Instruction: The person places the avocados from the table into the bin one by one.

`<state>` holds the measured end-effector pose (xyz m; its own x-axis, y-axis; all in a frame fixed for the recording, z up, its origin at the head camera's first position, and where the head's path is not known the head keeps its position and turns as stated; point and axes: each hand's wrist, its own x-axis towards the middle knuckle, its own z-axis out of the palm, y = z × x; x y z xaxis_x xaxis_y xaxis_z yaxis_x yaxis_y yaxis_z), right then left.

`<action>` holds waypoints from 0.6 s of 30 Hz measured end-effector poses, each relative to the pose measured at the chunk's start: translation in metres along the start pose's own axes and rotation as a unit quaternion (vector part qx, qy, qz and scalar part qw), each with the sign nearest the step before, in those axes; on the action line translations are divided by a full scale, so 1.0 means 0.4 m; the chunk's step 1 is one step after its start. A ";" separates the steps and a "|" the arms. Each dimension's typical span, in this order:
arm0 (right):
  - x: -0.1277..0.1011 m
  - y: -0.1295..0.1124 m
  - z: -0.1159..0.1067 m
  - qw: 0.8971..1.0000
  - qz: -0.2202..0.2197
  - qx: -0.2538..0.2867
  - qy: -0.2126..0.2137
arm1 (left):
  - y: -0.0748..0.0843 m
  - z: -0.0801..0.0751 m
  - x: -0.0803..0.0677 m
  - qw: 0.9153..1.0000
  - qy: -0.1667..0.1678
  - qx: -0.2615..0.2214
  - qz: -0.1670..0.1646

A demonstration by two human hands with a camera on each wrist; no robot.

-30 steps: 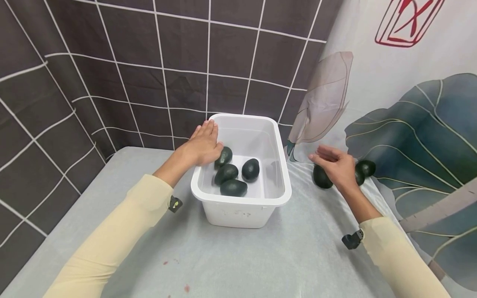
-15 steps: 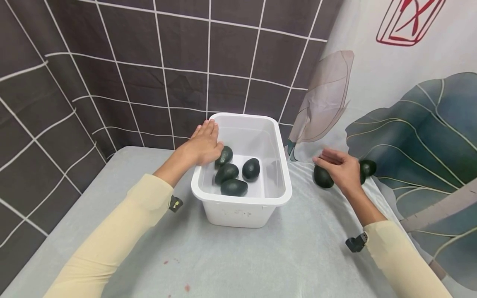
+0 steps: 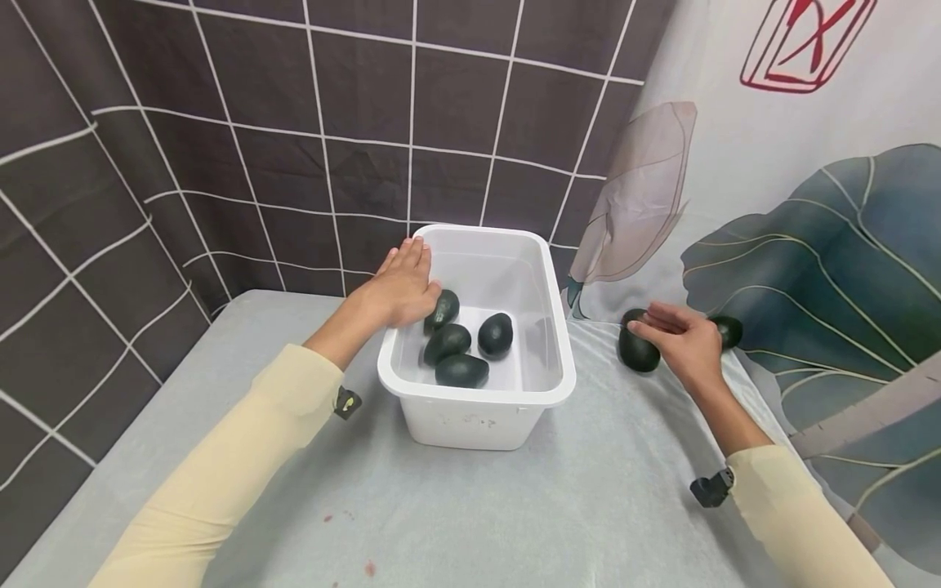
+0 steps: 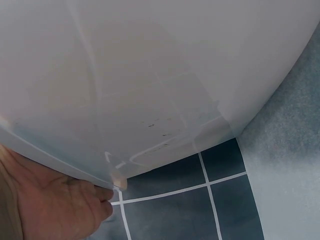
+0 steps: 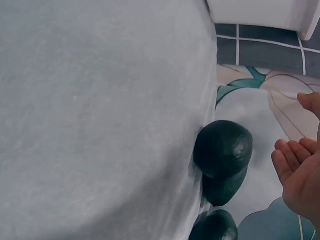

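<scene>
A white plastic tub (image 3: pixel 478 425) stands mid-table with several dark green avocados (image 3: pixel 461 371) on its floor. My left hand (image 3: pixel 400 287) rests across its left rim with straight fingers; in the left wrist view that hand (image 4: pixel 60 205) lies against the rim from outside. To the right of the tub, my right hand (image 3: pixel 687 339) hovers over more avocados, holding nothing. An avocado (image 3: pixel 638 351) shows left of this hand and another avocado (image 3: pixel 728 331) right of it, partly covered. In the right wrist view, the relaxed fingers (image 5: pixel 285 157) are apart from the nearest avocado (image 5: pixel 223 149).
A grey cloth covers the table (image 3: pixel 470 514). Behind the tub hangs a dark curtain with a white grid (image 3: pixel 367 90). On the right hangs a white sheet with large leaf prints (image 3: pixel 831 269), close behind the loose avocados.
My right hand has shifted slightly to the right over the loose avocados, uncovering more of those on its left. The left hand, the tub and the avocados inside have stayed put.
</scene>
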<state>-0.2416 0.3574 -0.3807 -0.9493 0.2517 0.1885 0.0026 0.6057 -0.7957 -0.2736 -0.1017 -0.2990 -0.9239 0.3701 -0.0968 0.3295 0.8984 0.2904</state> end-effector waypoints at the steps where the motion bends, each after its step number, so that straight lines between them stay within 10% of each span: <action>1: 0.000 0.003 0.000 1.000 0.004 -0.003 0.001 | 0.000 0.001 0.001 1.000 0.000 0.000 0.000; 18: -0.010 0.047 -0.011 0.998 0.040 -0.046 -0.014 | -0.001 -0.001 0.000 1.000 0.004 0.002 0.005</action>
<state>-0.2364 0.3710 -0.3940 -0.9533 0.2817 0.1087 0.1068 0.6513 -0.7513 -0.2736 -0.1021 -0.2988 -0.9225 0.3764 -0.0858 0.3387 0.8958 0.2878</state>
